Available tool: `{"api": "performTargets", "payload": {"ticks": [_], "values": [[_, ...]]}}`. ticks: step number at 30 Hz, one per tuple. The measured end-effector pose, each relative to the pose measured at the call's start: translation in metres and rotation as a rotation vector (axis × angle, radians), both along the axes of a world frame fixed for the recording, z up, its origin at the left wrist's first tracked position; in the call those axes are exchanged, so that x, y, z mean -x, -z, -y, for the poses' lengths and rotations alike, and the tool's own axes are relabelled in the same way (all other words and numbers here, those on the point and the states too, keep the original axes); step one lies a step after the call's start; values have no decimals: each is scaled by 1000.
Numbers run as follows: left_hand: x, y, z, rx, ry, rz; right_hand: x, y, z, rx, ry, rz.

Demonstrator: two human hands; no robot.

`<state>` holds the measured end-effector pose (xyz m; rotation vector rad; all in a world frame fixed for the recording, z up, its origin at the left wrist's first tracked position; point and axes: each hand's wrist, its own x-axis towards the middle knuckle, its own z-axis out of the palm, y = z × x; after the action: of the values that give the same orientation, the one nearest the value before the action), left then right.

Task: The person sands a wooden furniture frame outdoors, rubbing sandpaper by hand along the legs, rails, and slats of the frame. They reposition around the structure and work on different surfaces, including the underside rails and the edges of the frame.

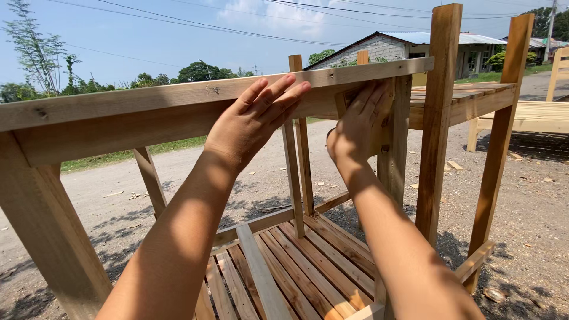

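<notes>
My left hand (253, 118) lies flat, fingers together, against the top rail (148, 101) of a raw wooden frame. My right hand (360, 127) presses flat on the same rail near the corner post (394, 148); something small may be under its palm, but I cannot tell. Below both arms, a slatted wooden panel (308, 272) forms the lower shelf of the frame, with one loose slat (261, 272) lying across it.
A second wooden table-like frame (468, 101) with tall posts stands to the right. Another pale wooden piece (539, 115) sits far right. Gravel ground (521, 207) with wood scraps surrounds the work; a dirt road, grass and a house lie behind.
</notes>
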<state>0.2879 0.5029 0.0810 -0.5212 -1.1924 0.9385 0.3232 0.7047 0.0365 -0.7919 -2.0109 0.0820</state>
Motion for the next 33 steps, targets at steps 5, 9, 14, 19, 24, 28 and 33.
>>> {"api": "performTargets", "payload": {"ticks": [5, 9, 14, 19, 24, 28, 33], "values": [[1, 0, 3, -31, 154, -27, -6, 15, 31, 21, -695, -719], [1, 2, 8, -6, 91, 6, -2, 56, 38, -424, -464, -433], [1, 2, 18, 20, 53, 106, -3, 49, -44, -293, -427, -602], [9, 3, 20, 31, 162, 87, 11, 47, -35, -348, -459, -741], [17, 5, 29, 33, 434, 119, 23, 54, 11, -591, -613, -641], [15, 3, 40, 56, 670, 376, 17, 50, 6, -615, -646, -544], [2, 19, 21, 6, 518, 163, 17, 45, 2, -418, -746, -465]]}}
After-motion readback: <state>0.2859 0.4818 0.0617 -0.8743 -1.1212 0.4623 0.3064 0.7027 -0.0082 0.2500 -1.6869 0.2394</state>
